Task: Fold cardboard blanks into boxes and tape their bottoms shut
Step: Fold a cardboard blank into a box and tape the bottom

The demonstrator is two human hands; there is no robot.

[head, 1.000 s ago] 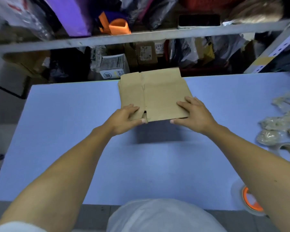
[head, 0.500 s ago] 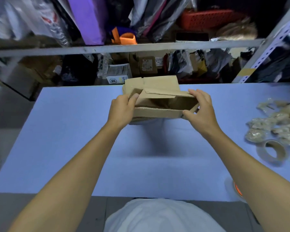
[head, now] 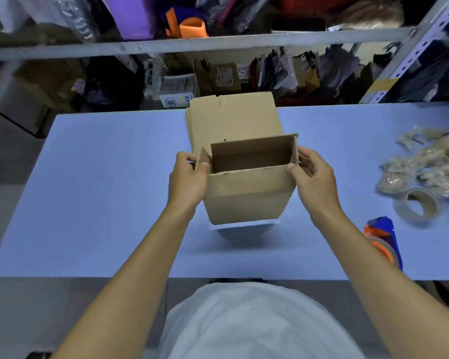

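The box [head: 246, 187], opened into a square tube, is held at frame centre above the blue worktop [head: 101, 193]. Keep its corners square, then fold the short flaps inward first. The left hand [head: 188, 181] pinches the left flap; the right hand [head: 313, 181], fingers curled, grips the right wall

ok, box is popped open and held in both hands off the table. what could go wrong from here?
1. The box is held only by fingertip pinches at its top corners, left hand and right hand; it could skew back toward flat.
2. The flaps are unfolded and nothing is taped; the tape roll lies off to the right, so fetching it means letting go with one hand.
3. The stack of blanks behind it could get knocked.
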